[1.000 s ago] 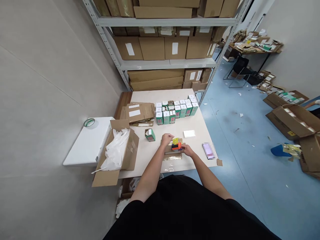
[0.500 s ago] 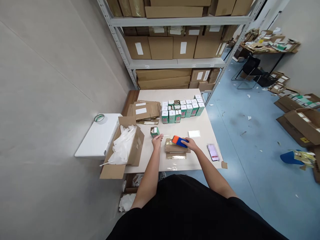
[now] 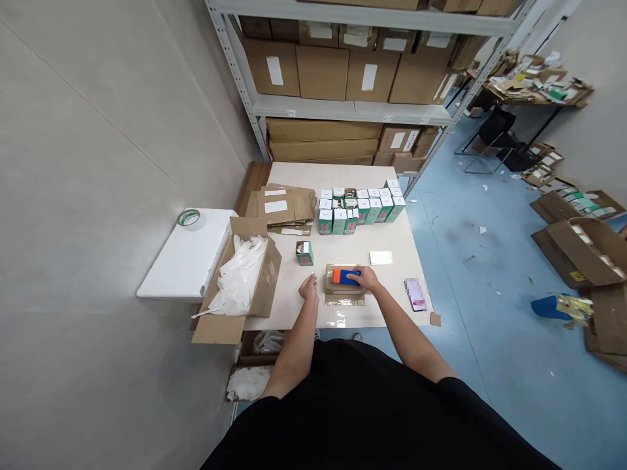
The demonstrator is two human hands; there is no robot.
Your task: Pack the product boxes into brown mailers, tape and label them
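Blue-and-orange tool (image 3: 345, 277) is sitting between your hands, over the small cardboard box (image 3: 337, 288). To its left, your left hand (image 3: 308, 288) is hovering with fingers drawn in; whether it is pinching anything, I cannot tell. The tool's long axis is running left to right, orange end pointing toward that hand, while your right hand (image 3: 366, 279), the nearer, is gripping the blue end.
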